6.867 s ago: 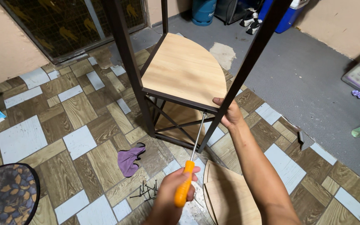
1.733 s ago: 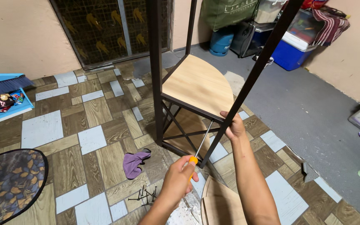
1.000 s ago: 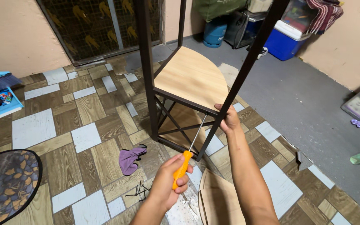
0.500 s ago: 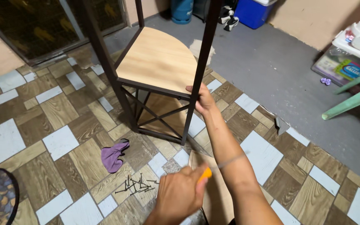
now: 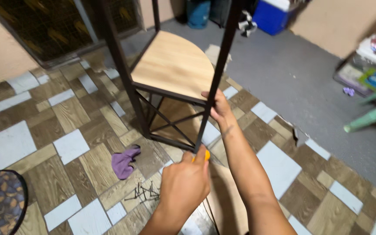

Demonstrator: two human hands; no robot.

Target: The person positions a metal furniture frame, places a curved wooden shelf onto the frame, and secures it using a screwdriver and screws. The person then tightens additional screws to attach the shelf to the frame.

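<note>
Head view: right hand (image 5: 219,109) wraps the shelf frame's (image 5: 216,82) front post, steadying it; below the frame, left hand (image 5: 186,182) closes around an orange-handled screwdriver (image 5: 204,156) (shaft hidden).

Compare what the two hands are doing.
The right hand reaches farther out and grips the shelf's black post; the left hand stays close and is closed on an orange-handled tool. The right arm is extended, the left bent. Both are bare.
</note>
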